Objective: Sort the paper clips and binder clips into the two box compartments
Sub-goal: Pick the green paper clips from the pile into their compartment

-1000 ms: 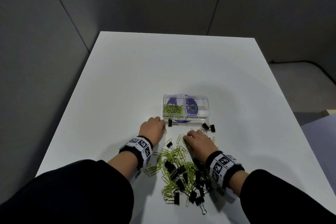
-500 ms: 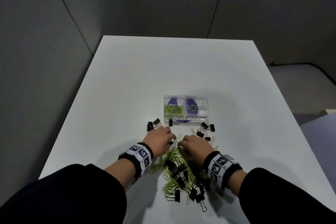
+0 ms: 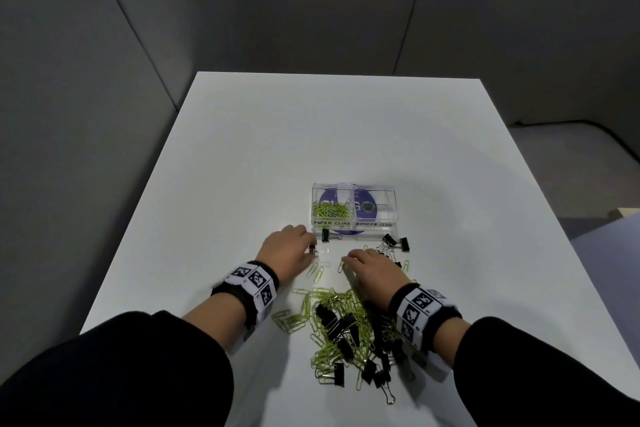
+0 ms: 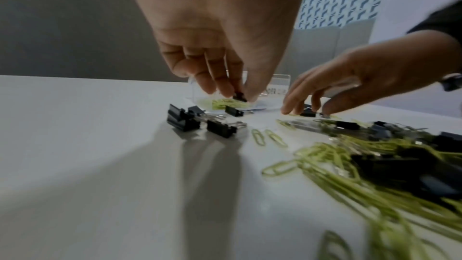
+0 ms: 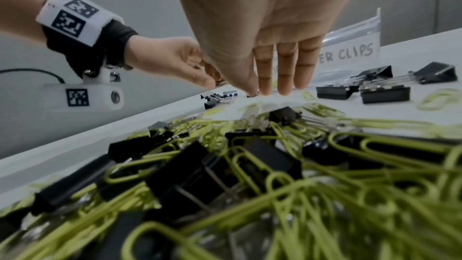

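A clear two-compartment box [image 3: 355, 224] stands mid-table. Its left compartment, labelled PAPER CLIPS, holds green paper clips [image 3: 330, 211]; the right one, labelled BINDER CLIPS [image 3: 381, 208], looks empty. My left hand [image 3: 311, 248] hovers just left of the box front and pinches a small black binder clip [image 4: 240, 96] between thumb and fingers. My right hand [image 3: 348, 258] is beside it, with straight fingertips [image 5: 282, 88] touching the table among loose paper clips. A mixed pile [image 3: 346, 322] of green paper clips and black binder clips lies under my right wrist.
Loose binder clips lie in front of the box [image 3: 325, 235] and at its right corner [image 3: 394, 242]; more sit below my left hand [image 4: 183, 119]. Two paper clips [image 3: 317, 270] lie between the hands. The white table [image 3: 311, 132] ends at grey walls.
My left hand has left the pile and moved forward and left toward the box, now pinching a binder clip. My right hand has shifted slightly forward with its fingertips on the table.
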